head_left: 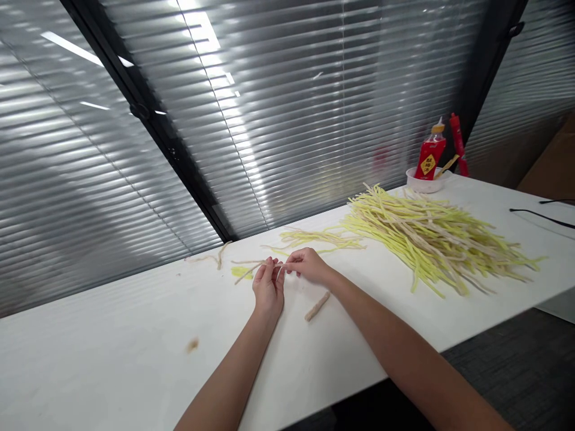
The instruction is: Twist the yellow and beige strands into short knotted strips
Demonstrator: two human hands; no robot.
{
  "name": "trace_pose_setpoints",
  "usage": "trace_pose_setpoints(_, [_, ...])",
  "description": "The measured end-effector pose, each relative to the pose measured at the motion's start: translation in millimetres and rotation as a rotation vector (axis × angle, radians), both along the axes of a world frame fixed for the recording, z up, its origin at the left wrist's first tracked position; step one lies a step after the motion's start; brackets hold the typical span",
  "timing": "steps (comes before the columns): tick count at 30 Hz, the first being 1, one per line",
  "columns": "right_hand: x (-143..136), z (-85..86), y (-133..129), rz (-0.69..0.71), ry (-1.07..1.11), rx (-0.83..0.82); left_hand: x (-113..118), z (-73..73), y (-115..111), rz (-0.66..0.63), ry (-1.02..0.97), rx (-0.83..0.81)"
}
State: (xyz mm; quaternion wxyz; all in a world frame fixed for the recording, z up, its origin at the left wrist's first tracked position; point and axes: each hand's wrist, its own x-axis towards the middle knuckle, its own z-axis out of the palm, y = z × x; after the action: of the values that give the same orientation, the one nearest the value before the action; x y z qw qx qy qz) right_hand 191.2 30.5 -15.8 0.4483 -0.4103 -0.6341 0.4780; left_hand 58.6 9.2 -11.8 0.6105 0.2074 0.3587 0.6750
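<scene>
My left hand and my right hand are close together above the white table, fingers pinched. Between them runs a thin beige pipe cleaner, gripped by both hands. Other beige pipe cleaner ends stick out to the left of my left hand; whether they belong to the held one I cannot tell. A small yellow fuzzy piece lies beside them. Below my right hand rests a short, thick beige fuzzy roll. Behind the hands is a loose bunch of yellow and beige pipe cleaners.
A large heap of yellow and beige pipe cleaners covers the table's right part. At the back right, a red-labelled bottle stands in a white bowl. Window blinds border the table. Black cables lie far right.
</scene>
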Motion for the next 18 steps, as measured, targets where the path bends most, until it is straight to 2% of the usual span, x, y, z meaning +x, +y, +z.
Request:
trace_pose_setpoints(5, [1.2,4.5,-1.1,-0.054,-0.015,-0.05,0.6,1.9,-0.8,-0.012,0.006,0.01])
trace_pose_setpoints(12, [3.0,4.4,0.6,-0.146,-0.077,0.0,0.0,2.7,-0.8,-0.01,0.001,-0.005])
trace_pose_setpoints(18, [3.1,0.2,6.5,-0.246,0.036,-0.083,-0.4,1.9,-0.4,0.002,0.013,-0.004])
